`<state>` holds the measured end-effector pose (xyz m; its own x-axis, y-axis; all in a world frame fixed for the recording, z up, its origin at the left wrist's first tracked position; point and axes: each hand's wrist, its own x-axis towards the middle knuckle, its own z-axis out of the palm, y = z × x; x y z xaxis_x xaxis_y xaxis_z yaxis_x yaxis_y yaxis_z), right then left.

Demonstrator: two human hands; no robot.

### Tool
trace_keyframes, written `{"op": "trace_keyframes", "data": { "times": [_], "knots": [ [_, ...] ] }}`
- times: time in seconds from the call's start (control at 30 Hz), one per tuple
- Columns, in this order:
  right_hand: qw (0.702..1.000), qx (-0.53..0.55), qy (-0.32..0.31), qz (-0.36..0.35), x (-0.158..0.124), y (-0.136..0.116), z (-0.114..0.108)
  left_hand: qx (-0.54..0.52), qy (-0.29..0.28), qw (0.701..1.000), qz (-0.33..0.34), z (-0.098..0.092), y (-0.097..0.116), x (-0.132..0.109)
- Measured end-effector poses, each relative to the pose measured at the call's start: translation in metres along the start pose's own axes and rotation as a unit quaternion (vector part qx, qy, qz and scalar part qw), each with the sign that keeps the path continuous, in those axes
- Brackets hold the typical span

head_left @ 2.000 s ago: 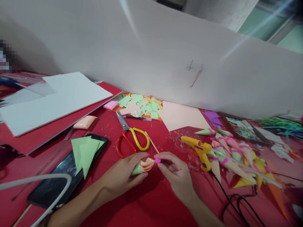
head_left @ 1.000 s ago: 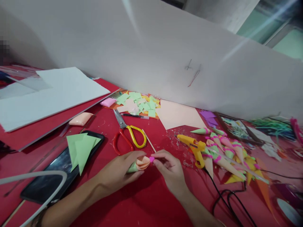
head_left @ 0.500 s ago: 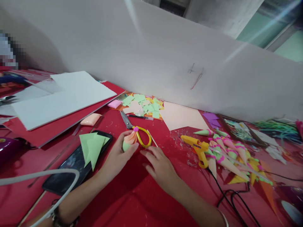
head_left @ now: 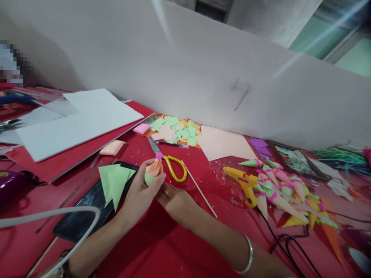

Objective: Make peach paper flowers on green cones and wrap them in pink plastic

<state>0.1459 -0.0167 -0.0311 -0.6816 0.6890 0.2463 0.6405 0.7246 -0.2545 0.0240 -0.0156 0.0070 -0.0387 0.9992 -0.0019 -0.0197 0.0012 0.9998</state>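
My left hand [head_left: 140, 191] is wrapped round a small paper cone craft [head_left: 154, 168] with a pale green part, peach folds like a swirl and a pink ball on top. My right hand [head_left: 181, 206] is beside it, just below the left thumb, with fingers drawn together; what the fingertips hold, if anything, is hidden. Right behind the craft lie scissors [head_left: 184, 175] with yellow handles. A thin pale stick [head_left: 203, 194] rests on the red table to the right of them. Pale green paper pieces [head_left: 116, 182] lie on a dark phone [head_left: 87, 210] left of my left hand.
A yellow glue gun [head_left: 243, 180] with a black cord lies to the right, against a pile of finished-looking paper cones [head_left: 278, 197]. Paper scraps [head_left: 176, 129], a pen [head_left: 172, 144] and a peach sheet [head_left: 224, 143] lie along the wall. White boards [head_left: 78, 123] occupy the left.
My right hand has moved left to the craft, its fingers now drawn together, uncovering more of the stick. My left hand has shifted slightly left with the craft, which is turned a little.
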Motion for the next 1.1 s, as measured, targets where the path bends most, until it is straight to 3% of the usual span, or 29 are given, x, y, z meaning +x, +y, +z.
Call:
{"op": "trace_keyframes", "data": {
  "times": [0.1,0.23,0.4,0.53,0.67,0.87,1.1],
  "knots": [
    [0.997,0.071,-0.009,0.044,-0.01,0.002,-0.017,0.003,-0.009,1.0,-0.002,0.001,0.001,-0.001],
    [0.958,0.247,0.063,0.128,-0.033,0.008,-0.04,0.016,-0.026,1.0,-0.009,0.004,0.001,-0.003],
    [0.858,0.402,0.129,0.294,-0.059,0.018,-0.044,0.028,-0.06,0.998,-0.013,0.007,-0.002,-0.004],
    [0.8,0.471,0.21,0.307,-0.062,0.023,-0.042,0.042,-0.079,0.996,-0.009,0.008,-0.006,-0.004],
    [0.739,0.567,0.169,0.321,-0.06,0.023,-0.044,0.055,-0.093,0.994,-0.008,0.008,-0.005,-0.004],
    [0.72,0.563,0.213,0.346,-0.06,0.018,-0.043,0.057,-0.096,0.993,-0.028,0.011,0.001,-0.004],
    [0.688,0.608,0.18,0.353,-0.062,0.016,-0.042,0.082,-0.124,0.989,-0.018,0.01,-0.007,-0.003]
  ]
}}
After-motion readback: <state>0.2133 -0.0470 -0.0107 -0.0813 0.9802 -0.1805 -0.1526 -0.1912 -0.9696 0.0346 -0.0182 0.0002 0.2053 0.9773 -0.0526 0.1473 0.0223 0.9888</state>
